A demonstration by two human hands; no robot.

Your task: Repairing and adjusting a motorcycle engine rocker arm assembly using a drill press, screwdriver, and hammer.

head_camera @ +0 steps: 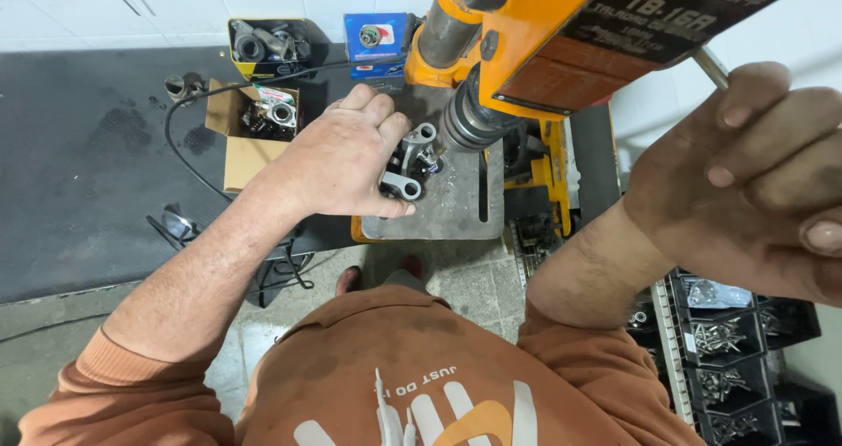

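metal part on drill table, under chuck

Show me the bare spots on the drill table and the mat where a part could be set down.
On the drill table, free plate lies toward its near edge and beside the slot. The dark mat lies bare left of the open cardboard box. Crowded: under the chuck, where the left hand grips the metal part.

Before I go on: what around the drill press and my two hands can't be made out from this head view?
- Drill tip: hidden behind the chuck and the metal part.
- Most of that part: covered by the left hand.
- Feed handle: its grip is wrapped by the right hand.
- Press head: cut off by the top edge.
- Contents of the black bins: too small to identify.
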